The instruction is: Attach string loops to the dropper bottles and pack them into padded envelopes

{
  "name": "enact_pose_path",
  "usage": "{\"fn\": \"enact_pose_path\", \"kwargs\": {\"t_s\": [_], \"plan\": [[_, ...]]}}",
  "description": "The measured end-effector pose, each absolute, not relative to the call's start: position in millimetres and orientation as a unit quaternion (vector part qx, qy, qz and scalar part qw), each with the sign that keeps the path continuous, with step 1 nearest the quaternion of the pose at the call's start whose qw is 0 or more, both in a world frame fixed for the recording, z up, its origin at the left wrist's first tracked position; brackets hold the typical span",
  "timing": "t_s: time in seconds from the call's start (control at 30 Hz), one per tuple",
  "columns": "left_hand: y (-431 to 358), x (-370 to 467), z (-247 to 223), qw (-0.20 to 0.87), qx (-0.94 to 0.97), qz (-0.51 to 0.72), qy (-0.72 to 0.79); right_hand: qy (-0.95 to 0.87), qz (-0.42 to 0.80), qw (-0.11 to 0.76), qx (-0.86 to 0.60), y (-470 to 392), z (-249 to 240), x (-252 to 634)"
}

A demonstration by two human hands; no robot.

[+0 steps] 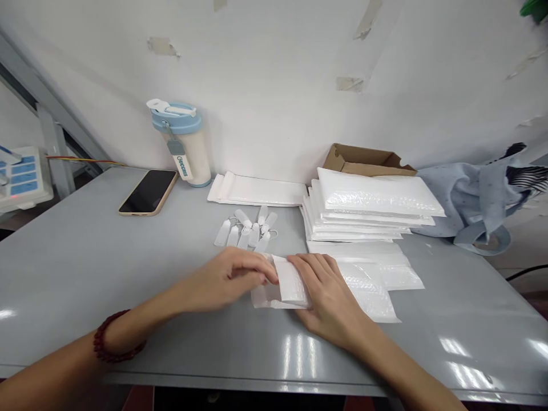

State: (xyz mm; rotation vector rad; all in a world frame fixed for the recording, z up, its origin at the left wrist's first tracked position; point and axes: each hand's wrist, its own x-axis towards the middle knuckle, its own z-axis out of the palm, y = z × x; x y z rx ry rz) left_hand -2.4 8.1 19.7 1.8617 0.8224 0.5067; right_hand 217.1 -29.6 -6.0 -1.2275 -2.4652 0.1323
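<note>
A white bubble mailer [293, 282] lies near the table's front, its translucent flap [266, 298] spread toward the left. Across its right part rests my right hand [323, 288], fingers curved over the top and thumb at the near edge, gripping it. At the mailer's left end, my left hand [242, 274] is closed, with thumb and fingertips drawn together at the flap; whatever lies between the tips is mostly hidden. Just beyond the left hand sits a small pile of white translucent tags with loops [246, 228]. More flat bubble mailers [368, 285] spread out under and beside my right hand.
A stack of padded mailers [377, 197] stands at back right before a cardboard box [368, 160]. Flat white mailers [261, 189] lie by the wall. Farther left are a tumbler [186, 145] and a phone [148, 193]. Blue cloth [458, 194] lies at the right edge.
</note>
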Motion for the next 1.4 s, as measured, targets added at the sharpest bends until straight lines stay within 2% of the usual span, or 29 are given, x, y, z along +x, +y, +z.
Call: {"fn": "enact_pose_path", "kwargs": {"t_s": [0.07, 0.13, 0.2, 0.27, 0.4, 0.53, 0.73, 0.87, 0.93, 1.27, 1.33, 1.4], "plan": [[17, -12, 17, 0.403, 0.757, 0.266, 0.44, -0.875, 0.045, 0.188, -0.444, -28, -5, 218], [29, -21, 13, 0.228, 0.753, 0.295, 0.543, -0.874, 0.044, 0.186, -0.448, -28, -5, 219], [40, -30, 8, 0.097, 0.755, 0.255, 0.597, -0.874, 0.041, 0.187, -0.448, -27, -4, 220], [48, -36, 2, 0.062, 0.746, 0.197, 0.633, -0.874, 0.039, 0.186, -0.447, -27, -4, 221], [57, -41, -6, 0.113, 0.719, 0.138, 0.672, -0.873, 0.034, 0.183, -0.451, -27, -4, 222], [63, -46, -11, 0.115, 0.699, 0.141, 0.692, -0.873, 0.027, 0.188, -0.449, -25, -4, 223], [70, -54, -5, 0.152, 0.655, 0.24, 0.7, -0.871, 0.03, 0.186, -0.454, -26, -2, 224], [55, -40, 10, 0.294, 0.623, 0.375, 0.62, -0.867, 0.033, 0.183, -0.461, -25, -2, 225], [42, -29, 16, 0.327, 0.619, 0.4, 0.591, -0.865, 0.034, 0.181, -0.466, -24, -3, 225], [7, 4, 9, 0.539, 0.657, 0.273, 0.451, -0.863, 0.022, 0.187, -0.469, -22, -7, 224], [3, 9, 3, 0.529, 0.681, 0.258, 0.435, -0.864, 0.024, 0.188, -0.467, -23, -8, 223], [-1, 13, -1, 0.475, 0.726, 0.262, 0.423, -0.867, 0.028, 0.183, -0.462, -24, -9, 222]]}}
